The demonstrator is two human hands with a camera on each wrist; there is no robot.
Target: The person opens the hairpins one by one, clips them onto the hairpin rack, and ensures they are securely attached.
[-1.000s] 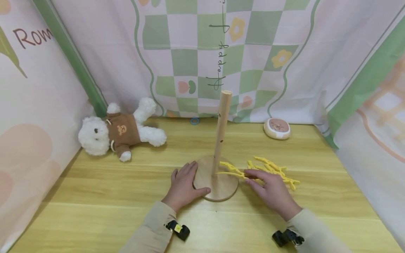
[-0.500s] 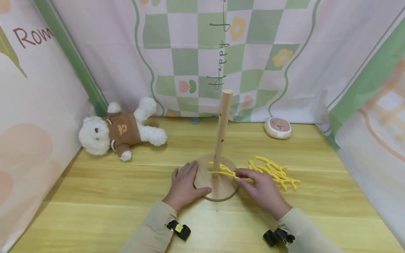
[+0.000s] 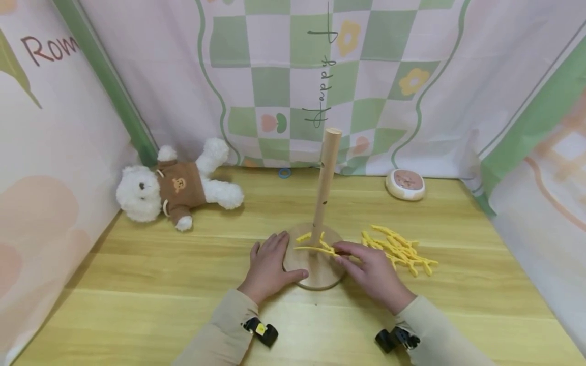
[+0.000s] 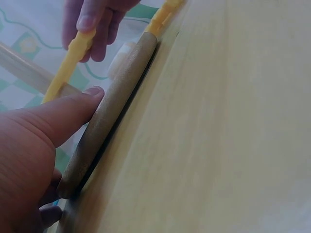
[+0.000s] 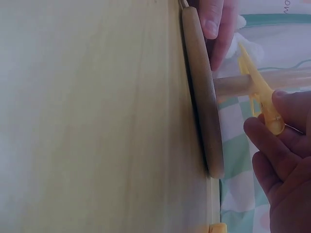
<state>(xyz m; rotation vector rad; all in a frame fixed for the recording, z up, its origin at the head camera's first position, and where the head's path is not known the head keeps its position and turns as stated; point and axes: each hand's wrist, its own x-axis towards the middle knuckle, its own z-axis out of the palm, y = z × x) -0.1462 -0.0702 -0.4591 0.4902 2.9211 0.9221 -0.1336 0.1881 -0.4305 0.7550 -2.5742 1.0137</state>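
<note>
A round wooden base (image 3: 318, 277) with an upright wooden post (image 3: 326, 178) stands on the table. Over the base's left part my left hand (image 3: 270, 267) is spread, its thumb pressing near the front rim and its fingers lying along the left edge. My right hand (image 3: 373, 272) pinches a yellow branch-shaped plastic piece (image 5: 264, 94) between thumb and fingers. That piece sits low beside the post, its prongs reaching on either side of it, just above the base. Whether it touches the post I cannot tell. To the right of this hand lies a pile of similar yellow branch pieces (image 3: 400, 249).
A white plush bear (image 3: 180, 185) in a brown top lies at the back left. At the back right sits a small white-and-pink round device (image 3: 405, 184). A blue ring (image 3: 284, 173) lies near the back curtain (image 3: 270, 86). Printed fabric encloses the table's sides.
My right hand has moved left with the yellow branch piece, bringing its prongs from the post's right side to around the post. The left hand has stayed on the base.
</note>
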